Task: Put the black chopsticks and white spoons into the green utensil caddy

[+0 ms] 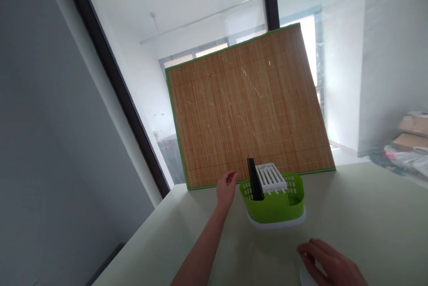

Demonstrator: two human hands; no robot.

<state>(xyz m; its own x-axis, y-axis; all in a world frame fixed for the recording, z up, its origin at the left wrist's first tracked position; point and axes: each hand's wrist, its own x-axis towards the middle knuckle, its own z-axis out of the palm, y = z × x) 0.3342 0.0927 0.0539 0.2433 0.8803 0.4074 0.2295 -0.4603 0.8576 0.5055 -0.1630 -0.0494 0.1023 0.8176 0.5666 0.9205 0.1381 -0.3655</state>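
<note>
My left hand [226,190] is beside the left end of a green plastic basket [276,211], its fingers loosely curled and a gap showing between thumb and fingers. I see nothing in it. The basket has slotted sides and a white base [279,224]. A slim black upright piece [254,180] leans inside it, next to a white slotted rack [271,177] with small hooks along its front. Nearer to me, my right hand [329,261] has bent fingers with a gap to the thumb. Under it lies a white object [305,275], partly hidden by the hand and cut off by the frame's edge.
A bamboo mat [247,112] with green edging stands upright behind the basket, against a glass partition. The pale table [354,214] spreads beneath. Dark frame bars [117,85] cross the glass. Cardboard boxes [414,132] and plastic bags lie at the far right.
</note>
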